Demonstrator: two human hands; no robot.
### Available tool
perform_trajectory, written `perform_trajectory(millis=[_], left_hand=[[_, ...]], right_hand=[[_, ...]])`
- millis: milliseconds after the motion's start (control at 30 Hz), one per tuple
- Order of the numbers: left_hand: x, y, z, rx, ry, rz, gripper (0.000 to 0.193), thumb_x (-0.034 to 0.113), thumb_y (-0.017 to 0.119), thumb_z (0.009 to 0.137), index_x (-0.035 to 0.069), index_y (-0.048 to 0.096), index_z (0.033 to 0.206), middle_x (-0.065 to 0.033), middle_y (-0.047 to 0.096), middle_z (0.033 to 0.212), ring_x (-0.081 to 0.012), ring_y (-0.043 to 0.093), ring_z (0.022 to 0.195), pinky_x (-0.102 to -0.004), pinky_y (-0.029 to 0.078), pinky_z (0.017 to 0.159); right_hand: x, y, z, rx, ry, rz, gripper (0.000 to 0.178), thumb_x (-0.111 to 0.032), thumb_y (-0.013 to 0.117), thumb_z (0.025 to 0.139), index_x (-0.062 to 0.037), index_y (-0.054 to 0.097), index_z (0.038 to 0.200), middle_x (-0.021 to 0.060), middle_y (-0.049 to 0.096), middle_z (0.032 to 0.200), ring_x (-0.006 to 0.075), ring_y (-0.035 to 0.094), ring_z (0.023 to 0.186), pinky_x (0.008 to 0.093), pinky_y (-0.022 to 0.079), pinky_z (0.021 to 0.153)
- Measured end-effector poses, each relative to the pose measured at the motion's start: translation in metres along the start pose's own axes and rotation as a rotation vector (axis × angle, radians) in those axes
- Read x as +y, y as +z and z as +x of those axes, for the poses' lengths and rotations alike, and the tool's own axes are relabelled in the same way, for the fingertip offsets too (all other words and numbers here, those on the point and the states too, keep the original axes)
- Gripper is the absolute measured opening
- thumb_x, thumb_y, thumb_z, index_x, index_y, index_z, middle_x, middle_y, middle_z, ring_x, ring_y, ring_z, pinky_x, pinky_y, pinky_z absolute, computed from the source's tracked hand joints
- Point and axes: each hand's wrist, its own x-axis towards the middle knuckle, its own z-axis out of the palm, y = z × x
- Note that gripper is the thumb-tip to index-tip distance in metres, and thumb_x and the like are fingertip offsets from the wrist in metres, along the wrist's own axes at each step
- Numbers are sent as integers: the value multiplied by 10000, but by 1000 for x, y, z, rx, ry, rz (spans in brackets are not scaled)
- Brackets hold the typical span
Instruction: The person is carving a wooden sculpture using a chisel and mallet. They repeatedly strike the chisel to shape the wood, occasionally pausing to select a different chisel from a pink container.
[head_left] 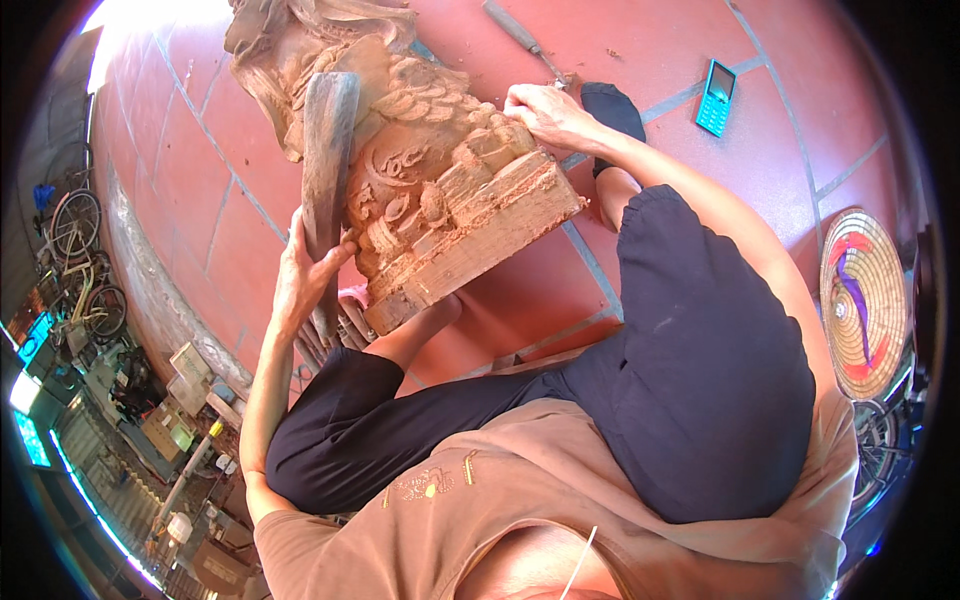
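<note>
A reddish-brown wood carving (430,150) with dense relief and a thick flat base lies tilted on the floor in front of me. My left hand (308,270) is closed around the lower part of a flat, worn wooden club (328,150). The club stands up along the carving's left side, and the thumb reaches toward the carved surface. At the carving's right edge my right hand (548,116) rests with its fingers curled over the wood, their tips partly hidden. Just beyond that hand a chisel (520,32) with a dark handle lies on the tiles.
Several more tool handles (352,322) lie beside my left leg, below the carving. A mobile phone (716,98) is on the red tiles to the right. Farther right is a round woven tray (864,304). Bicycles (76,224) and clutter line the left side.
</note>
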Motion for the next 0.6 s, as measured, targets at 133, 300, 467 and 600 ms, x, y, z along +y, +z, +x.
perform_trajectory(millis=[133,300,467,600], left_hand=[[4,0,-2,-5,3,-12,746,304,743,810,37,375,1402,-187,633,1197,-261,626,1048,-381,484,908],[-2,1,-1,10,-2,-5,739,290,741,812,45,375,1406,-179,631,1194,-253,619,1053,-382,479,917],[-3,1,1,12,45,-14,737,285,740,814,47,371,1407,-178,632,1182,-245,622,1031,-379,487,898],[-3,0,-1,-2,-10,-24,735,278,742,813,54,372,1409,-177,629,1191,-246,612,1057,-381,474,921]], right_hand=[[16,-22,6,-159,363,479,356,-419,574,944,-80,652,871,41,682,803,207,655,788,357,515,731],[-13,-38,-30,-253,203,702,309,-306,750,845,-81,701,1051,17,670,1030,113,574,1009,305,478,869],[11,-12,-30,-111,179,843,219,-257,700,882,-68,693,993,9,684,950,122,626,897,341,505,797],[8,-13,-10,31,240,262,228,-286,634,920,-64,682,943,8,682,880,92,627,886,324,499,745]])
